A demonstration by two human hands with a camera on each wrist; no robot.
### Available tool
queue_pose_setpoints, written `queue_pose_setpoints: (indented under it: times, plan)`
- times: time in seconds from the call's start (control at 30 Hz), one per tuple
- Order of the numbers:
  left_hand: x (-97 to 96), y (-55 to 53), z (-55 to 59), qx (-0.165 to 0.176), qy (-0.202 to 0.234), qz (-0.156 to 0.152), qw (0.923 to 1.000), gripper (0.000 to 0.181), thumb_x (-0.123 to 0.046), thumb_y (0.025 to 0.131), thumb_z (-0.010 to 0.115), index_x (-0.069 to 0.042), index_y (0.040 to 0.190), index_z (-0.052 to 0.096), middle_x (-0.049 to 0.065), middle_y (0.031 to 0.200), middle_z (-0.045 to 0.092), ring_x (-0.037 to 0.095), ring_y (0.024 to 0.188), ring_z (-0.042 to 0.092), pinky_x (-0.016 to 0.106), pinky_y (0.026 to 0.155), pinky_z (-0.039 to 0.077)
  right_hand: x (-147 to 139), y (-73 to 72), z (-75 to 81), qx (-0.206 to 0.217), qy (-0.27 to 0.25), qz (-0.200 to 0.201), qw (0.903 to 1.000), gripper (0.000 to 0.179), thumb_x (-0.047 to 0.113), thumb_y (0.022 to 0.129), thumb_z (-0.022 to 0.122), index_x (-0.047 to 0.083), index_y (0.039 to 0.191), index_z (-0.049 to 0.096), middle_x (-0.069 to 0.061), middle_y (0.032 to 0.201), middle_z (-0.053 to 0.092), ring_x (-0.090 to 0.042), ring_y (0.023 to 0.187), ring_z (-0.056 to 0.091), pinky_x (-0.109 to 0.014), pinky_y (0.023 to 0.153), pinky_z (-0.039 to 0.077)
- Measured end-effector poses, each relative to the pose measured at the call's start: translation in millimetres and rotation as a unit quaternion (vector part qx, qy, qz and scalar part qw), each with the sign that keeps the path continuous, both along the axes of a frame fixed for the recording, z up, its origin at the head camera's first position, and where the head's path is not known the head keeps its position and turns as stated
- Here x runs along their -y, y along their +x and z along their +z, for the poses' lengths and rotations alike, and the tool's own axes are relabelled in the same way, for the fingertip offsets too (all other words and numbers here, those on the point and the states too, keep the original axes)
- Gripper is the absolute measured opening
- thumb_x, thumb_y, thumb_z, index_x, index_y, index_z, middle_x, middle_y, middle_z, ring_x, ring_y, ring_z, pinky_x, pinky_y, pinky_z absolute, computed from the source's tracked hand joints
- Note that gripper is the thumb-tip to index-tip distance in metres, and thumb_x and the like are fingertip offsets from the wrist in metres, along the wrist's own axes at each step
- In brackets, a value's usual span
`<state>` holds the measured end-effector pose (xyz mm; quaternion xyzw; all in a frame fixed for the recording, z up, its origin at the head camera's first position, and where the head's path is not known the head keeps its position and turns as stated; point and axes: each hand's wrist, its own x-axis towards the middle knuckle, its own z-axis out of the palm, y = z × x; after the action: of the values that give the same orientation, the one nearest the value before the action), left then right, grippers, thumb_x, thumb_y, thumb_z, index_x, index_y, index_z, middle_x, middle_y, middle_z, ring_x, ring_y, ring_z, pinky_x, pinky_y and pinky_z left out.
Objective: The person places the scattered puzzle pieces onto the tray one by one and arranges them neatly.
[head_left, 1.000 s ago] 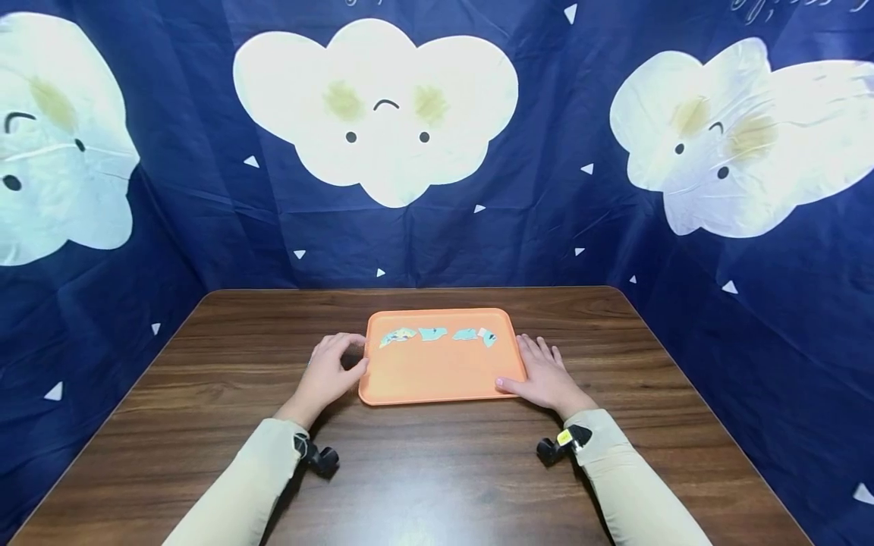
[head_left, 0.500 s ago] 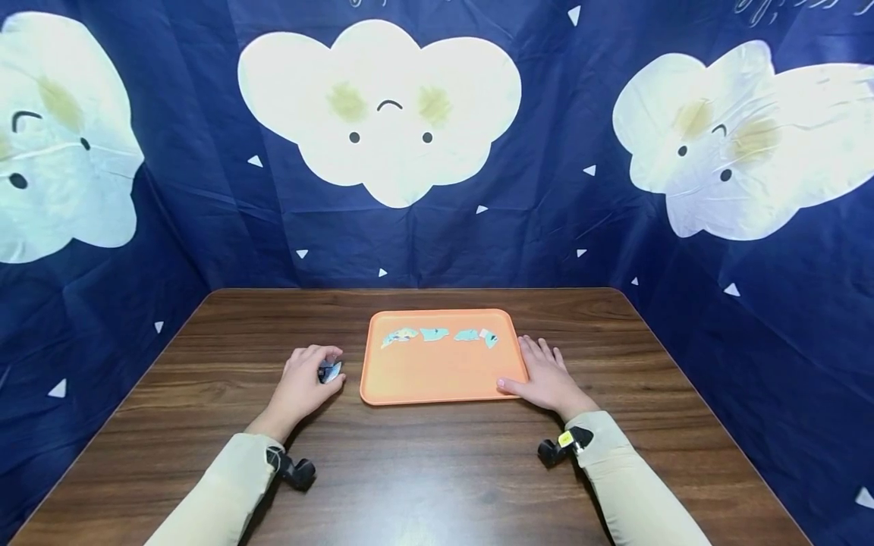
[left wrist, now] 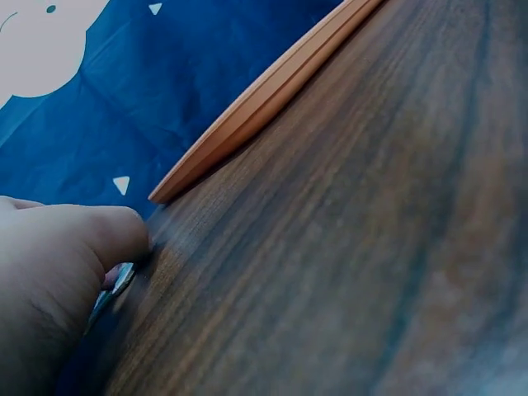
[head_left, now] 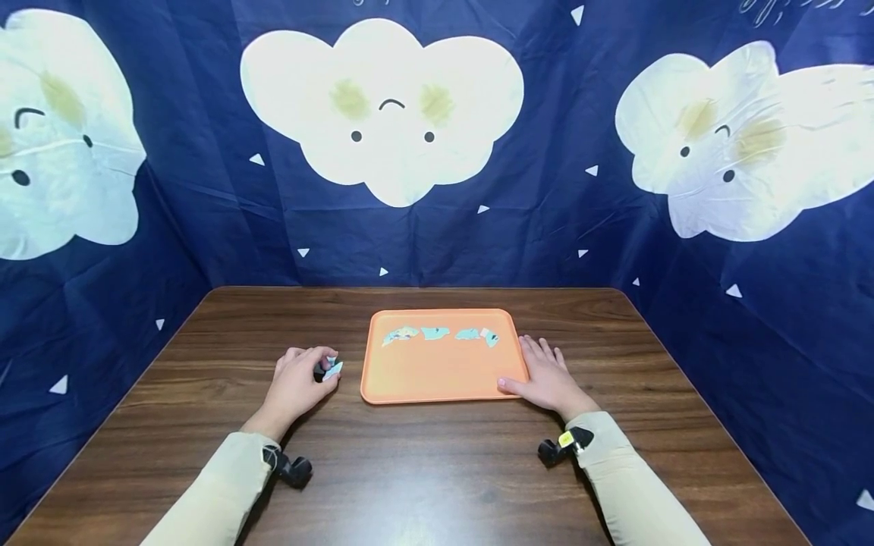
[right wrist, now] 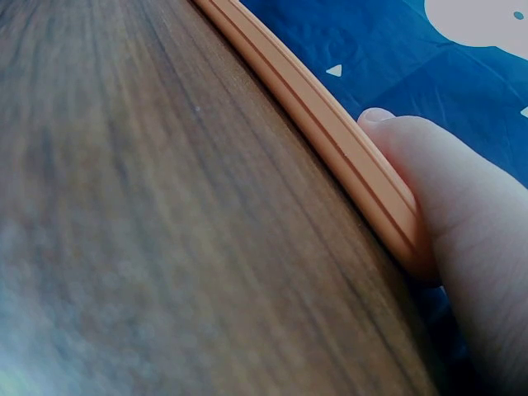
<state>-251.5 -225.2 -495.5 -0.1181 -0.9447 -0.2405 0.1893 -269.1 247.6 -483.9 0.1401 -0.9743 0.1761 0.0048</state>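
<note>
Head view shows it best: the person's left hand (head_left: 295, 385) was at the near-left side of the orange tray (head_left: 437, 375) a second ago, and now it has drawn off to the left, apart from the rim and low over the wooden table (head_left: 437, 455). Its thumb and fingers are curled in a narrow pinch, with light-blue and dark printed card (head_left: 332, 371) showing between them; I can't tell whether that is one piece or several. Down in the left wrist view, only a thin edge of it peeks out under the hand.

The right hand (head_left: 542, 377) hasn't budged. Its fingers lie straight and slightly spread by the tray's right side, thumb resting on the near-right corner, grasping nothing that I can see. On the tray, four irregular light-blue pieces (head_left: 435, 334) sit in a row near the far rim, arranged as they were. To my eye, then, the work has shifted to the card held off the tray, while the right hand probably steadies the tray.
</note>
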Motion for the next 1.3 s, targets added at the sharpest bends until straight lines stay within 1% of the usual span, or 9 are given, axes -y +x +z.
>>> queue_pose_setpoints:
  times: [0.13, 0.27, 0.47, 0.6, 0.8, 0.93, 1.1, 1.2, 1.3]
  plan:
    - [1.0, 2.0, -0.4, 0.006, -0.021, 0.017, 0.9996, 0.037, -0.028, 0.081, 0.08, -0.013, 0.113, 0.07, -0.002, 0.087, 0.064, 0.032, 0.096, 0.049, 0.055, 0.09, 0.032, 1, 0.4, -3.3, 0.006, 0.002, -0.001, 1.0, 0.113, 0.075, 0.084, 0.058, 0.0, 0.159, 0.02, -0.022, 0.164, 0.023, -0.045, 0.152, 0.012, -0.063, 0.119, 0.006]
    - [2.6, 2.7, -2.2, 0.007, -0.034, 0.021, 0.9992, 0.038, -0.031, 0.082, 0.079, -0.013, 0.114, 0.07, -0.001, 0.088, 0.065, 0.032, 0.097, 0.047, 0.056, 0.092, 0.03, 3, 0.7, -4.8, 0.005, 0.001, 0.0, 1.0, 0.113, 0.075, 0.084, 0.057, -0.001, 0.159, 0.02, -0.022, 0.164, 0.023, -0.045, 0.152, 0.012, -0.063, 0.119, 0.006]
    - [1.7, 3.1, -5.0, -0.006, -0.023, 0.003, 0.9997, 0.034, -0.026, 0.081, 0.08, -0.013, 0.11, 0.069, -0.005, 0.086, 0.065, 0.031, 0.095, 0.048, 0.056, 0.09, 0.031, 3, 2.1, -5.3, 0.002, -0.002, 0.002, 1.0, 0.112, 0.074, 0.084, 0.058, -0.002, 0.159, 0.022, -0.023, 0.163, 0.024, -0.047, 0.151, 0.013, -0.065, 0.118, 0.007]
    - [-0.7, 2.4, -5.8, 0.001, -0.009, -0.008, 0.9999, 0.034, -0.022, 0.08, 0.079, -0.013, 0.111, 0.068, -0.005, 0.086, 0.066, 0.03, 0.094, 0.05, 0.055, 0.091, 0.032, 2, 3.2, -4.8, 0.0, 0.0, 0.002, 1.0, 0.112, 0.074, 0.084, 0.058, -0.002, 0.158, 0.022, -0.023, 0.163, 0.025, -0.047, 0.151, 0.014, -0.065, 0.118, 0.007]
    - [-2.4, -1.1, -4.6, 0.01, 0.005, -0.019, 0.9997, 0.041, -0.017, 0.075, 0.079, -0.013, 0.113, 0.065, -0.006, 0.086, 0.064, 0.029, 0.094, 0.05, 0.057, 0.094, 0.026, 1, 1.4, -3.8, -0.006, 0.001, 0.002, 1.0, 0.112, 0.073, 0.084, 0.059, -0.002, 0.158, 0.022, -0.023, 0.163, 0.025, -0.047, 0.151, 0.014, -0.065, 0.118, 0.008]
    - [-1.8, -2.8, -3.7, -0.009, -0.015, -0.034, 0.9993, 0.044, -0.018, 0.072, 0.08, -0.013, 0.113, 0.065, -0.006, 0.087, 0.062, 0.028, 0.094, 0.05, 0.058, 0.097, 0.024, 2, 1.4, -3.2, -0.003, -0.001, 0.001, 1.0, 0.112, 0.073, 0.084, 0.059, -0.002, 0.158, 0.023, -0.023, 0.163, 0.025, -0.047, 0.151, 0.015, -0.065, 0.118, 0.008]
    - [-1.8, -5.7, -0.8, -0.052, -0.032, -0.049, 0.997, 0.045, -0.019, 0.07, 0.08, -0.014, 0.112, 0.064, -0.005, 0.087, 0.061, 0.028, 0.093, 0.051, 0.058, 0.1, 0.025, 2, 0.2, -2.9, -0.005, 0.0, 0.003, 1.0, 0.113, 0.074, 0.084, 0.058, -0.002, 0.158, 0.022, -0.023, 0.163, 0.025, -0.047, 0.151, 0.014, -0.065, 0.118, 0.007]
    - [-4.4, -9.4, 2.3, -0.08, -0.008, -0.059, 0.9951, 0.044, -0.017, 0.071, 0.081, -0.013, 0.111, 0.064, -0.003, 0.088, 0.064, 0.027, 0.091, 0.056, 0.057, 0.097, 0.03, 1, -1.3, -1.9, -0.011, 0.001, 0.004, 0.9999, 0.112, 0.074, 0.084, 0.058, -0.002, 0.158, 0.023, -0.023, 0.163, 0.025, -0.047, 0.151, 0.015, -0.065, 0.118, 0.007]
    - [-9.4, -14.6, 5.5, -0.094, 0.037, -0.078, 0.9918, 0.042, -0.013, 0.073, 0.081, -0.01, 0.111, 0.064, 0.0, 0.09, 0.067, 0.024, 0.087, 0.061, 0.051, 0.092, 0.038, 1, -1.7, 0.1, -0.011, 0.005, 0.001, 0.9999, 0.112, 0.074, 0.084, 0.058, -0.002, 0.158, 0.022, -0.023, 0.163, 0.024, -0.047, 0.151, 0.015, -0.064, 0.118, 0.007]
